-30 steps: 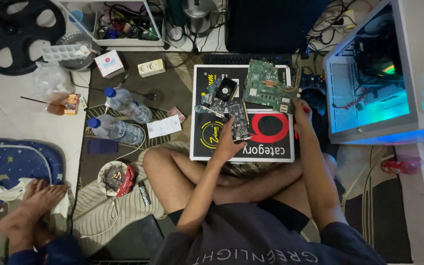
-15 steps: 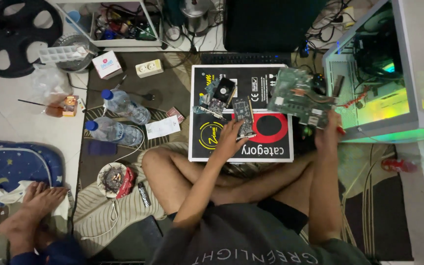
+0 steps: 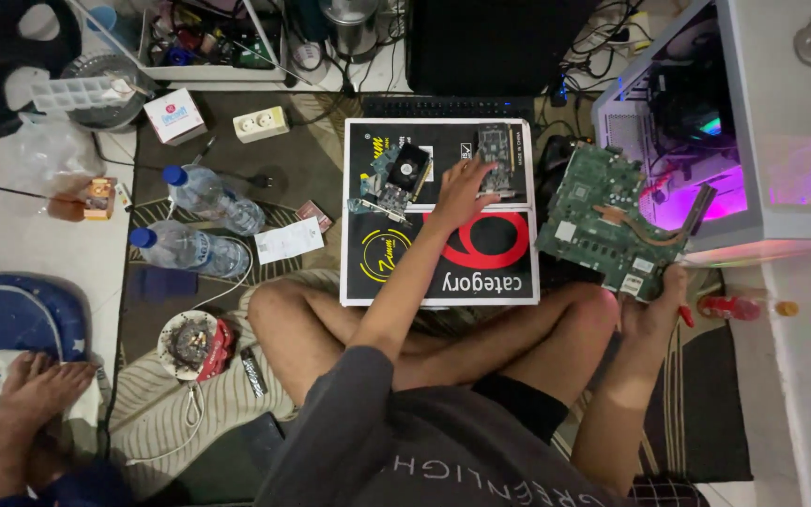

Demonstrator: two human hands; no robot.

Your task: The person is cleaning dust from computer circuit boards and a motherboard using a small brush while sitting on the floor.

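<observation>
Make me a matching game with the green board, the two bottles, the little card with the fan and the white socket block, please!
Things:
1. large green circuit board
2. two plastic water bottles
3. small card with a fan
4. white socket block

Places:
A. lying on the black box
B. on the brown mat beside a small white carton
C. held up in the right hand
D. lying on their sides, blue caps pointing left

Pairs: 1-C, 2-D, 3-A, 4-B. The left hand rests on another small card on that box.
</observation>
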